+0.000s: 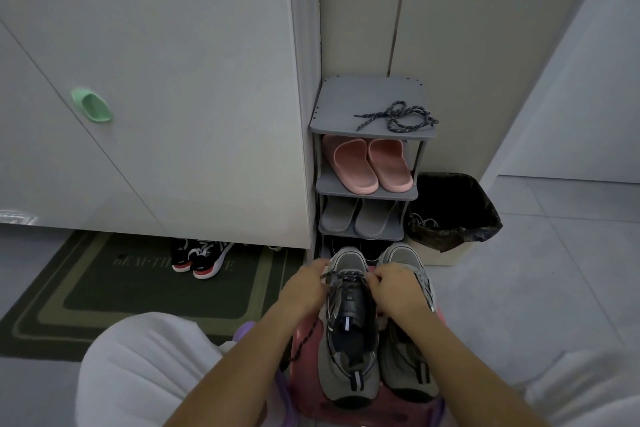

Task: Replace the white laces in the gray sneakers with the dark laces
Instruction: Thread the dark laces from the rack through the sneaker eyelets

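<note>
Two hands work at one shoe. The left hand (pixel 304 288) and the right hand (pixel 394 289) both have curled fingers, and each pinches the dark lace (pixel 343 276) where it crosses the front eyelets of a gray sneaker (pixel 349 350). This lace lies between the two hands and touches both. One loose end hangs down under the left wrist, over the pink stool (pixel 306 388). The sneaker stands on this stool with its toe pointing away from the person. The second gray sneaker (pixel 407 367) stands just beside it, under the right forearm. Behind the toes is a gray shoe rack (pixel 346 104). On its top shelf lies a second dark lace (pixel 398 116), well apart from the hands. The lower shelves carry pink slippers (pixel 367 163) and gray slippers (pixel 360 218). A bin (pixel 453 236) with a black bag stands to the right of the rack.
</note>
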`<state>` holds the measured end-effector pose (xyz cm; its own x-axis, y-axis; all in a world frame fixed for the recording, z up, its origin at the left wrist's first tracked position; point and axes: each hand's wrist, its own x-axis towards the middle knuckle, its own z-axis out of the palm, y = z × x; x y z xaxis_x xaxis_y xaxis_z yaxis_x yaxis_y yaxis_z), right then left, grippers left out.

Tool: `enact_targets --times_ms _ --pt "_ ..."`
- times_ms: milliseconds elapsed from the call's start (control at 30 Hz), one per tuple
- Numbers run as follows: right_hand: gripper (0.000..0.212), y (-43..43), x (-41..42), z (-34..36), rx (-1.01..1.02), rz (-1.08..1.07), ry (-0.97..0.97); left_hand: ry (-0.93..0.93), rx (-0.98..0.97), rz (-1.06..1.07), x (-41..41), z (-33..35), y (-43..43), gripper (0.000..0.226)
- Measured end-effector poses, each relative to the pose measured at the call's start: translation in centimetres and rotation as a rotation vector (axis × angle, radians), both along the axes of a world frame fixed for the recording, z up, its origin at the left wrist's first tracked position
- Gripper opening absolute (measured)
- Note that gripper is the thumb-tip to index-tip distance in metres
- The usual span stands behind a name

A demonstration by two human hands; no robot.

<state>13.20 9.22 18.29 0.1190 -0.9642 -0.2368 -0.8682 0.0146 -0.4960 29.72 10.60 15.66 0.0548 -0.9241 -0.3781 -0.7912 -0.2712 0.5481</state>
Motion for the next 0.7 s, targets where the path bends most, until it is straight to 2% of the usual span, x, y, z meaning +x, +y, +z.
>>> enact_targets --times_ms 133,200,267,367,433,500,533,600,700 --pt "0.032 -0.7 0.2 0.4 -0.001 0.048 0.029 -0.118 -0.034 -0.071 -0.3 -0.2 -1.2 0.021" --pt "0.026 -1.2 0.4 0.8 0.001 0.073 0.061 -0.115 -0.037 -0.069 -0.1 0.2 -1.7 0.018" --pt "0.018 -1.7 0.9 1.0 0.016 0.124 0.051 -0.017 -0.046 -0.044 0.1 1.4 -2.2 0.01" --pt "0.031 -2.5 2.3 1.5 0.159 0.257 0.047 0.195 -0.076 -0.025 0.3 3.6 -3.2 0.011" --pt "0.007 -2.8 3.2 1.8 0.192 0.299 0.007 0.291 -0.081 -0.015 0.5 5.1 -3.8 0.016" --pt "0.031 -3.4 3.7 2.2 0.171 0.213 -0.084 0.352 -0.087 0.027 1.1 6.3 -4.2 0.016" --pt "0.034 -3.7 3.8 2.7 0.175 0.147 -0.177 0.38 -0.098 0.05 1.6 6.7 -4.3 0.016" --pt "0.027 -4.2 3.9 3.8 0.184 0.041 -0.372 0.427 -0.11 0.084 2.5 7.1 -4.3 0.015" --pt "0.017 -4.8 3.8 5.2 0.174 -0.035 -0.509 0.481 -0.089 0.109 3.3 7.3 -3.7 0.016"
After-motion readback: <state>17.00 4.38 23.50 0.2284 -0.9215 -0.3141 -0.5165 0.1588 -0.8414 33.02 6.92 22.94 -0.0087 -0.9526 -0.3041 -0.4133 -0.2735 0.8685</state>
